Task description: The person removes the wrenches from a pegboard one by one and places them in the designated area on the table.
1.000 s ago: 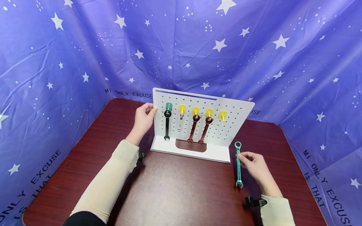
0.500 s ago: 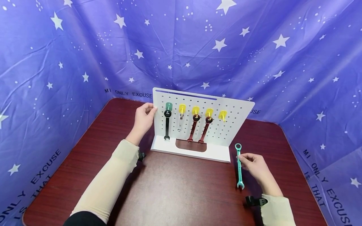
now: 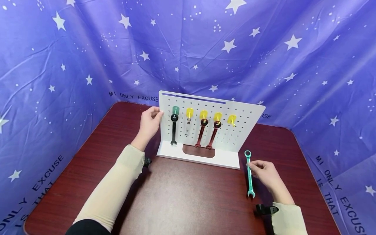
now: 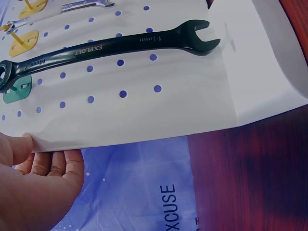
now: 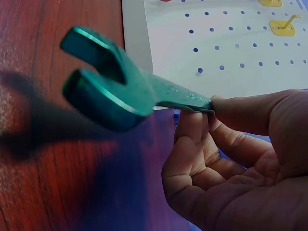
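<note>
Green wrench is just right of the pegboard, pinched near its ring end by the curled right hand. Curled left hand pinches the pegboard's left edge. Black wrench hangs on the green hook.

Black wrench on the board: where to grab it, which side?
Probably best to pinch the black wrench mid-way along its handle, coming from the front: the ring end hangs on the green hook, the board stands behind, and the long, slim handle is exposed.
</note>
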Motion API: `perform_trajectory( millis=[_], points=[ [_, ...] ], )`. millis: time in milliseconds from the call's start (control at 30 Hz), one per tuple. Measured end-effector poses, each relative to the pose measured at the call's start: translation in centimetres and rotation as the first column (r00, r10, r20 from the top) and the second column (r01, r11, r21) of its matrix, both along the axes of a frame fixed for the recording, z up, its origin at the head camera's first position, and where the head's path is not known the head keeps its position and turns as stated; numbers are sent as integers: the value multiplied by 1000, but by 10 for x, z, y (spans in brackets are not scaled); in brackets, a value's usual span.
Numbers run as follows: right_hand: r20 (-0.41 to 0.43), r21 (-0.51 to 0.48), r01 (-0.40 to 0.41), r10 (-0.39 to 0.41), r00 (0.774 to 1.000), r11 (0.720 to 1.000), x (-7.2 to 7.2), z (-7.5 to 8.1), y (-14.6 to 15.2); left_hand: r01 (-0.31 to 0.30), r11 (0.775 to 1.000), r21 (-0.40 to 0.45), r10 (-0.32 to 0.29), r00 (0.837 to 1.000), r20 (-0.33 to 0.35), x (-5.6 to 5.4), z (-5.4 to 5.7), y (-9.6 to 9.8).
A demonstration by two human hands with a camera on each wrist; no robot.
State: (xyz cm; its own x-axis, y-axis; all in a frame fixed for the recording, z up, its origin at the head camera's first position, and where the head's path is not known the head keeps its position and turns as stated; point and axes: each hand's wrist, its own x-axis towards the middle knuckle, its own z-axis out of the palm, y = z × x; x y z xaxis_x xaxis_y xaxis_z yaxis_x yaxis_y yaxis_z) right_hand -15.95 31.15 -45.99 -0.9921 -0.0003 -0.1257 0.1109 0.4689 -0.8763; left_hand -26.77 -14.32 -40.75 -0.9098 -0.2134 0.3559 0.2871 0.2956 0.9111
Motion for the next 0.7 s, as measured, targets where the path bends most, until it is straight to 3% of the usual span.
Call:
perform_trajectory(
  millis=[700],
  points=[
    [12,100,-12,11,1000,995,-1,-1,1,3,1000,8,-3,1000,-9,0,-1,1]
  ],
)
